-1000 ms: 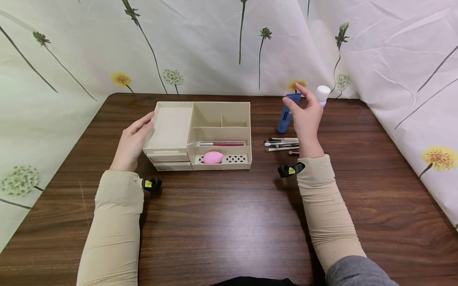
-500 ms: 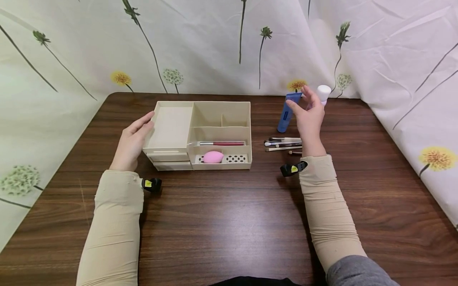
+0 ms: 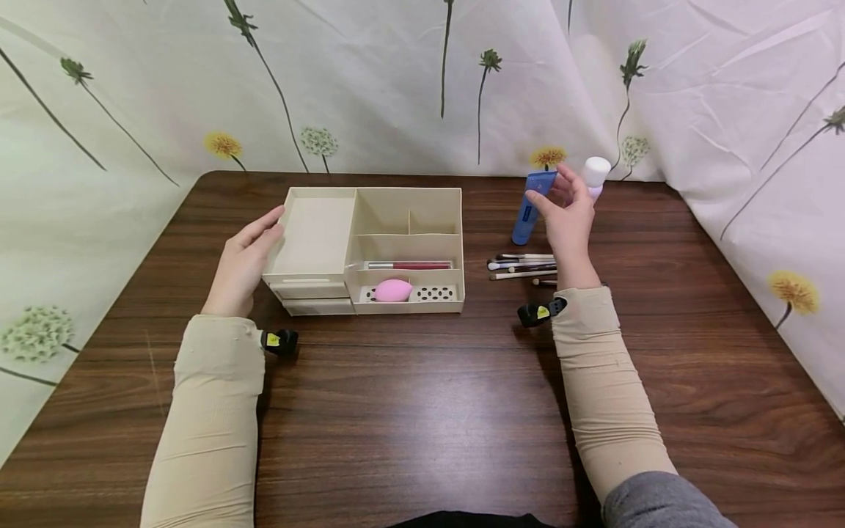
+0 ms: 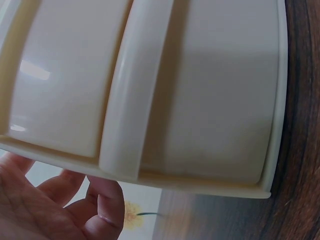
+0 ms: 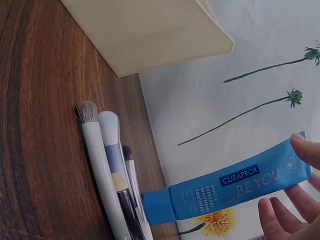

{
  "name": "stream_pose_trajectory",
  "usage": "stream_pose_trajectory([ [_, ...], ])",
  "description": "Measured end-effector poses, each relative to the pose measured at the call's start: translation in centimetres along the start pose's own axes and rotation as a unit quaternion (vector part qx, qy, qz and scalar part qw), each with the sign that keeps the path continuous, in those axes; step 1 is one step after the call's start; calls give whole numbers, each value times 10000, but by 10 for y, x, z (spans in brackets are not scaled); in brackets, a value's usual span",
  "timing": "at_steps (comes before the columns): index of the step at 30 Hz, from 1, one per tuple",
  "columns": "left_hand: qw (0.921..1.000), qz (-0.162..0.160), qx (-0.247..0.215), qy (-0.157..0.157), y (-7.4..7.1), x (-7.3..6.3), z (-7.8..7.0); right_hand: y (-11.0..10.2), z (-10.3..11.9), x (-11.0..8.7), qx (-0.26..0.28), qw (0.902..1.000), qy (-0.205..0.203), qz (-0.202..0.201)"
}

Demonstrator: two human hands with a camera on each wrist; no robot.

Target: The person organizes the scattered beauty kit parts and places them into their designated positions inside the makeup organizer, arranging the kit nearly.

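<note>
head view: wooden table, flowered cloth (left grip loose against organizer, tube pinched in right grip)

room to pass lies between organizer and blue tube; brushes obstruct the tube's near side.

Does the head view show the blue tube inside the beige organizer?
No, the blue tube is outside the beige organizer, to its right, with the right hand at its upper end.
</note>
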State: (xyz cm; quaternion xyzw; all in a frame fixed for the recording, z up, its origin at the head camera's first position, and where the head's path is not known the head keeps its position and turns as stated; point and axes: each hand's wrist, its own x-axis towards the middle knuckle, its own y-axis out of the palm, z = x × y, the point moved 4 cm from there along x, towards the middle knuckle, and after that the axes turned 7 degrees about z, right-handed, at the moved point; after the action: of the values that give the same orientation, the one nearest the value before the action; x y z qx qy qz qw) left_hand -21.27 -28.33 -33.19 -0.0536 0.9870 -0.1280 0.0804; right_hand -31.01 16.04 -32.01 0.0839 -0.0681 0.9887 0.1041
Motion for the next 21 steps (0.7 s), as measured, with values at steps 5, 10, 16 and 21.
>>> stream_pose_trajectory([
  [5,10000,-2,9,43,0,0,0,0,-3,1,-57,9999,-158,-40],
  [10,10000,-13,-15,38,0,-2,0,3,-6,2,-23,9998,-198,45],
  [16,10000,-13,29,41,0,-3,0,5,-9,1,58,10000,-60,27],
  [21,10000,-1,45,56,1,-3,-1,5,-8,-2,-23,9998,-175,69],
])
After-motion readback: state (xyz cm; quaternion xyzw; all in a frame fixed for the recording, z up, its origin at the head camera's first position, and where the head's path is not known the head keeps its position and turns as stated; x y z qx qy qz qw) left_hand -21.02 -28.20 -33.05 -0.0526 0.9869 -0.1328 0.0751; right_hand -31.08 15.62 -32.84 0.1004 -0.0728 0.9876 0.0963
